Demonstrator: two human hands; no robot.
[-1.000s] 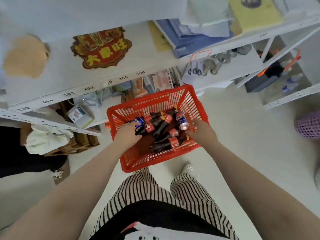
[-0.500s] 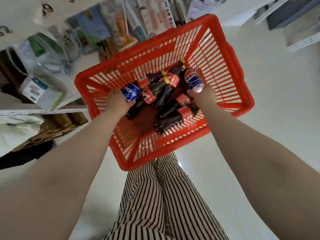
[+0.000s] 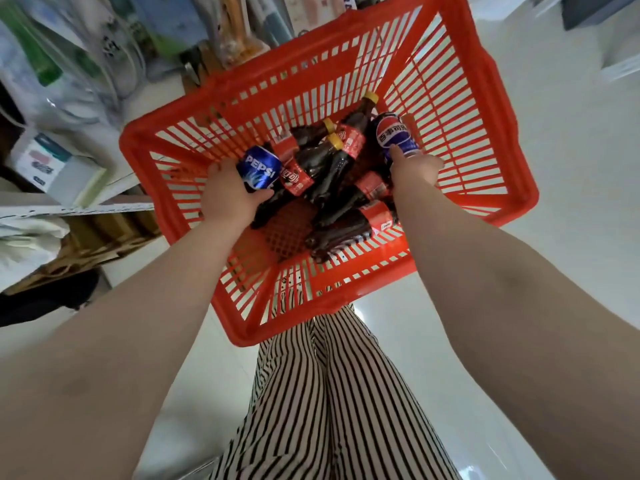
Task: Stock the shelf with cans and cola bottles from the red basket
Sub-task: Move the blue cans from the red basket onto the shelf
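Two hands reach into the red basket (image 3: pixel 512 188) on the floor: the left hand (image 3: pixel 230 194) wraps a blue Pepsi can (image 3: pixel 259 169), the right hand (image 3: pixel 414 168) grips another Pepsi can (image 3: pixel 393 135); between them, cola bottles (image 3: pixel 332 164) lie heaped in the basket, shelf clutter beyond

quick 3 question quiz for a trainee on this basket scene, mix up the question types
1. True or false: the left hand has its grip on a blue Pepsi can.
2. What does the right hand hold? A) cola bottle B) Pepsi can C) basket rim
3. Fill in: the cola bottles lie in the red basket and have ___ caps.

Key: 1 true; 2 B, the second can; 3 yellow.
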